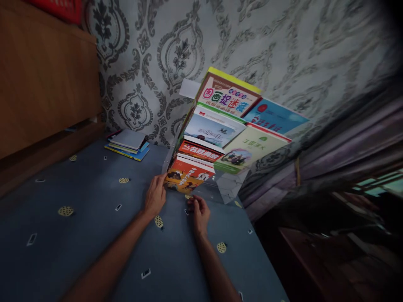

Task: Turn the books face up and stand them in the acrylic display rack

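Note:
A clear tiered book rack (pixel 231 184) stands on the table against the wall. At its lowest front tier sits an orange book (pixel 189 174). My left hand (pixel 156 195) lies against the left edge of that book and rack corner, its fingers stretched forward. In front of the rack, just below the book, my right hand (pixel 200 214) hovers with loosely bent fingers, holding nothing visible. Behind the orange book rise a red book (pixel 201 152), a pale blue book (pixel 209 128), a brown-and-yellow book (pixel 228 94), a green book (pixel 255 147) and a blue book (pixel 273 115).
A small stack of books (pixel 127 144) lies at the back left of the blue patterned tablecloth (pixel 103 235). Beside it stands a wooden cabinet (pixel 47 75). Patterned wallpaper (pixel 138 54) covers the wall behind. A purplish curtain (pixel 277 180) hangs past the table's right edge.

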`<state>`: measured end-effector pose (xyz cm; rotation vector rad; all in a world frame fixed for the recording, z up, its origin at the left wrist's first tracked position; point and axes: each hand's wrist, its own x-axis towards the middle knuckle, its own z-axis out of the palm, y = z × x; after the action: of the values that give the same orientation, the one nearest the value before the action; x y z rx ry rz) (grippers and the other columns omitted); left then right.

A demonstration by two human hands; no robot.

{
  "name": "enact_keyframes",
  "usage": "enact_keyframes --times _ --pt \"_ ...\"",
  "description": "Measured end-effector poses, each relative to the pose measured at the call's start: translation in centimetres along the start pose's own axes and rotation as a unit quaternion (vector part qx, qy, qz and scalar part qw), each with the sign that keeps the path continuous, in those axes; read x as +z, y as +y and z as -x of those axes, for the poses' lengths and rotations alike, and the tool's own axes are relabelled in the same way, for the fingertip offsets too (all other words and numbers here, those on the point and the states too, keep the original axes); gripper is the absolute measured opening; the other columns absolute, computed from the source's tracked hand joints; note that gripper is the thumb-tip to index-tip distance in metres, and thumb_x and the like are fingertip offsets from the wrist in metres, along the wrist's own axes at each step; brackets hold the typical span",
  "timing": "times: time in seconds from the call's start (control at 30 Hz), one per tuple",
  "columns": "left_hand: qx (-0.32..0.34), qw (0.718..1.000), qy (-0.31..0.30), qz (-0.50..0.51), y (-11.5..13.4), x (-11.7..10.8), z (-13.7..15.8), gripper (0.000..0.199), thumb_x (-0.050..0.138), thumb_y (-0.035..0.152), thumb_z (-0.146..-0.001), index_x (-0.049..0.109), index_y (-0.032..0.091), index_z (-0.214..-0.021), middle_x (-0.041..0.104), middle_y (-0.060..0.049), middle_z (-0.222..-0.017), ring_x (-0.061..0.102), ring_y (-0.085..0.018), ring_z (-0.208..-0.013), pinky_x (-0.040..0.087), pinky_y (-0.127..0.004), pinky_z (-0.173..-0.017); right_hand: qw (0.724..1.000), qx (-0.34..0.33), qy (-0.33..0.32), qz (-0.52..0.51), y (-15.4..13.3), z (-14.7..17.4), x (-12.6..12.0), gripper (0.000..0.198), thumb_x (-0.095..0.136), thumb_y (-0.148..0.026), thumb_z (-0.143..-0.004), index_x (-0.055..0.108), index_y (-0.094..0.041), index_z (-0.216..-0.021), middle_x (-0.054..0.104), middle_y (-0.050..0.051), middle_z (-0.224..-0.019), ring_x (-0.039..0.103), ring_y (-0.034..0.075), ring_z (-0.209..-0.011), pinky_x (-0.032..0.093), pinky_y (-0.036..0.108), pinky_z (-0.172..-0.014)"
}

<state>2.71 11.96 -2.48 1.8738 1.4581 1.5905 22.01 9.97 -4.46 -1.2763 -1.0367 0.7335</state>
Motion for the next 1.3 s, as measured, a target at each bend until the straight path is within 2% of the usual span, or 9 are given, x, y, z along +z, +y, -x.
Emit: enact_keyframes --times 0.13,0.23,0.4,0.57,0.77,0.87,1.07,1.17,1.3 --pt "0.0 1.0 0.016 -0.002 -0.5 0.2 0.0 0.053 0.043 0.016 -0.093 0.045 0.02 -0.145 0.058 -0.014 -0.128 0.056 -0.026 -0.123 0.046 -0.046 -0.108 1.0 0.005 -0.002 -0.016 -0.2 0.0 0.2 0.038 0.064 -0.053 -0.078 0.066 -0.018 -0.093 0.074 0.006 -0.081 0.069 0.018 -0.067 0.052 0.026 -0.052" --pt "-0.003 0.999 0.032 0.004 -0.9 0.5 0.0 0.054 0.047 0.022 -0.093 0.041 0.015 -0.146 0.059 -0.017 -0.126 0.058 -0.027 -0.121 0.048 -0.047 -0.105 1.0 0.006 0.002 -0.022 -0.5 -0.1 0.3 0.037 0.061 -0.052 -0.077 0.065 -0.018 -0.092 0.072 0.004 -0.078 0.068 0.017 -0.066 0.051 0.025 -0.05" --pt "0.002 0.999 0.041 -0.007 -1.4 1.0 -0.1 0.056 0.05 0.023 -0.089 0.041 0.016 -0.144 0.06 -0.016 -0.125 0.059 -0.028 -0.121 0.048 -0.05 -0.106 0.999 -0.003 0.001 -0.041 -0.7 -0.3 0.3 0.035 0.061 -0.051 -0.077 0.065 -0.02 -0.092 0.071 0.002 -0.076 0.067 0.016 -0.064 0.05 0.024 -0.048" --pt "0.0 0.999 0.034 -0.022 -2.0 1.0 0.0 0.055 0.05 0.025 -0.088 0.041 0.017 -0.142 0.057 -0.017 -0.129 0.057 -0.03 -0.124 0.046 -0.053 -0.108 0.999 -0.033 0.008 -0.026 -0.7 0.2 0.4 0.03 0.055 -0.047 -0.085 0.065 -0.021 -0.096 0.073 0.004 -0.079 0.067 0.018 -0.065 0.05 0.025 -0.05" --pt "-0.025 0.999 0.008 -0.045 -2.4 0.4 0.3 0.055 0.05 0.03 -0.087 0.042 0.018 -0.14 0.058 -0.016 -0.127 0.059 -0.032 -0.121 0.05 -0.054 -0.104 0.992 -0.112 -0.024 0.052 -1.3 1.5 0.7 0.027 0.043 -0.033 -0.095 0.063 -0.023 -0.11 0.074 0.003 -0.089 0.07 0.019 -0.077 0.057 0.032 -0.073" --pt "-0.03 0.997 0.011 -0.071 -2.7 -0.1 0.3 0.052 0.051 0.031 -0.087 0.045 0.019 -0.136 0.059 -0.015 -0.124 0.059 -0.033 -0.119 0.049 -0.056 -0.104 0.986 -0.149 -0.011 0.072 -1.8 1.6 0.5 0.032 0.04 -0.028 -0.096 0.059 -0.022 -0.12 0.073 0.008 -0.104 0.07 0.021 -0.094 0.056 0.037 -0.088" --pt "-0.035 0.993 0.04 -0.101 -1.7 -0.8 -0.1 0.049 0.049 0.035 -0.088 0.049 0.016 -0.133 0.059 -0.016 -0.122 0.06 -0.033 -0.117 0.052 -0.054 -0.098 0.965 -0.241 0.038 0.091 -4.1 -0.7 0.3 0.043 0.037 -0.028 -0.097 0.048 -0.018 -0.138 0.059 0.017 -0.135 0.053 0.024 -0.132 0.044 0.047 -0.111" --pt "0.009 0.994 0.028 -0.102 -0.3 -0.5 0.0 0.053 0.051 0.041 -0.091 0.047 0.018 -0.139 0.057 -0.015 -0.128 0.056 -0.032 -0.122 0.05 -0.052 -0.102 0.964 -0.252 0.031 0.077 -5.1 -2.5 0.7 0.049 0.039 -0.028 -0.097 0.042 -0.017 -0.145 0.053 0.018 -0.143 0.048 0.025 -0.138 0.039 0.049 -0.117" --pt "0.041 0.994 0.016 -0.101 0.5 0.5 0.3 0.062 0.053 0.046 -0.094 0.039 0.019 -0.148 0.054 -0.015 -0.137 0.05 -0.031 -0.132 0.042 -0.053 -0.112 0.964 -0.264 0.011 0.035 -5.1 -3.6 2.0 0.052 0.043 -0.029 -0.096 0.041 -0.016 -0.147 0.054 0.018 -0.143 0.049 0.025 -0.136 0.04 0.049 -0.116"
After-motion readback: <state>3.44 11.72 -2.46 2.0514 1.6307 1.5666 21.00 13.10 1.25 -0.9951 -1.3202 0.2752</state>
